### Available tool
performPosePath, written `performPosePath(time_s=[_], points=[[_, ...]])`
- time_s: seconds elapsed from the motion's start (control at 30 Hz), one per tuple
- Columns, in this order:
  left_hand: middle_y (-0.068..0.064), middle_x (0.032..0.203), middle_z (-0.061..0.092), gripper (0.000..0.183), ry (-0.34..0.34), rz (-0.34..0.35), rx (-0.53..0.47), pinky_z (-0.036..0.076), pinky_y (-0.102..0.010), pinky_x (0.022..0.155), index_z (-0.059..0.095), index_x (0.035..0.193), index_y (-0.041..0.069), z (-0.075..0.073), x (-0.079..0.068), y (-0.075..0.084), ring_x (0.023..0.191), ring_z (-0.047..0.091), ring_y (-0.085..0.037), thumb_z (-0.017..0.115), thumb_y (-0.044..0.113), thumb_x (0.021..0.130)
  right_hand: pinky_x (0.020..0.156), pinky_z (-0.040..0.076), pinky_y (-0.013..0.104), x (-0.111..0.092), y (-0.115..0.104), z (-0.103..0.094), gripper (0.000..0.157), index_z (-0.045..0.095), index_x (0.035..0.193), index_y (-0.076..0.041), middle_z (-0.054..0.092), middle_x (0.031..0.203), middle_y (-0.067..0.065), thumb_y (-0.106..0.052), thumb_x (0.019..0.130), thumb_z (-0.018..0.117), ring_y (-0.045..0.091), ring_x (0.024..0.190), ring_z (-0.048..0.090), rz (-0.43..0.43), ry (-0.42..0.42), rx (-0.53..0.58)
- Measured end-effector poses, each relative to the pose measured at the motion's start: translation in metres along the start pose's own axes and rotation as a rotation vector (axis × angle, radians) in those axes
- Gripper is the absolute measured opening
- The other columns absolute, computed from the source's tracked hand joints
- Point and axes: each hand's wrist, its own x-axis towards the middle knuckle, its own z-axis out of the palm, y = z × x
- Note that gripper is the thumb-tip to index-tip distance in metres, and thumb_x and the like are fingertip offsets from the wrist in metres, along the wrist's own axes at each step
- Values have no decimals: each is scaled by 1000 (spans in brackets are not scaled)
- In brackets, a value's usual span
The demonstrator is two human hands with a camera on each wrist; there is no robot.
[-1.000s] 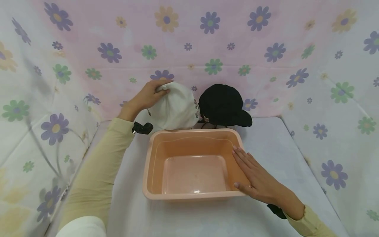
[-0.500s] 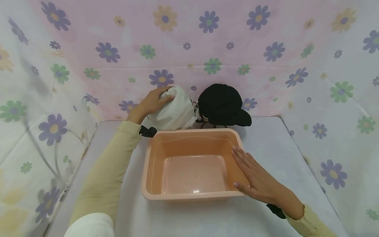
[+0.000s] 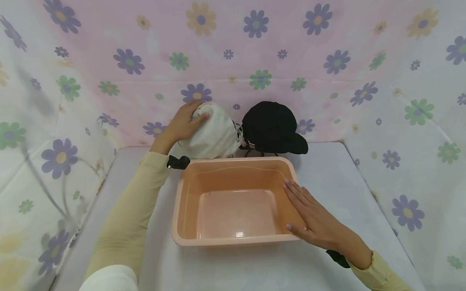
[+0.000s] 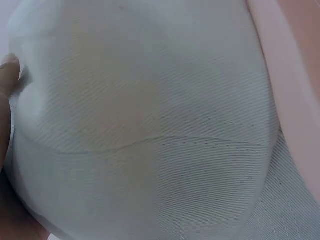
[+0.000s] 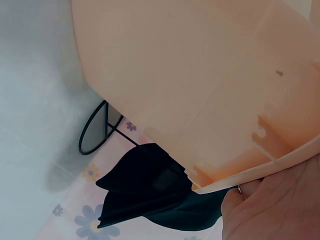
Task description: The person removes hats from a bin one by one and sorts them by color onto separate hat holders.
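A white cap [image 3: 218,133] stands behind the basin, at the left of a black cap [image 3: 271,127]. My left hand [image 3: 182,125] grips its upper left side, thumb in front and fingers over the back. In the left wrist view the cap's seamed cloth [image 4: 140,90] fills most of the picture, with fingertips [image 4: 10,75] at the left edge. The peach plastic basin [image 3: 233,241] has nothing inside. Straight fingers of my right hand [image 3: 322,226] lie over its right rim, the thumb at the near right corner.
A black wire stand [image 5: 82,135] shows under the black cap in the right wrist view. A flowered cloth [image 3: 233,40] hangs behind and on both sides. The white table surface [image 3: 327,173] spreads around the basin.
My left hand first shifts down and right on the white cap, then slightly back to the left. The cap tilts a little with it. My right hand stays on the basin rim.
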Motion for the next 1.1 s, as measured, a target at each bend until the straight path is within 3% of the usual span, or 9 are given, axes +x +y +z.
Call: performPosePath(time_s=[0.2,0.37,0.57,0.83,1.1], points=[[-19,159,39,57,19,-68,-80,27,-55,120,42,153,4,-6,-4,1,148,34,-39,50,36,107,125,-5,31,0,0,0,91,12,165,-14,9,172,3,-51,96,60,20,159,6,4,2,-3],[-18,165,29,67,-24,-154,-83,21,-53,124,31,159,4,-10,-7,0,153,24,-38,44,46,107,121,-11,22,0,0,1,90,14,165,-12,9,172,3,-51,97,60,21,159,6,-5,7,3],[-19,167,23,77,-14,-210,-90,20,-55,124,20,163,7,-13,-13,-3,153,22,-41,40,55,106,122,-10,23,-1,0,1,90,14,165,-12,9,172,3,-51,97,59,20,159,6,1,6,-5],[-8,170,18,80,84,-167,-218,13,-53,126,13,165,11,-17,-33,-3,157,14,-29,42,56,105,124,-6,27,-1,1,1,91,15,165,-12,8,172,2,-51,96,60,20,159,6,-7,18,-8],[-14,166,29,68,201,-100,-301,17,-52,126,25,162,9,-16,-57,7,155,22,-28,48,41,107,124,-8,29,-1,1,-1,90,10,165,-16,6,172,2,-50,98,59,20,159,3,22,-19,39]])
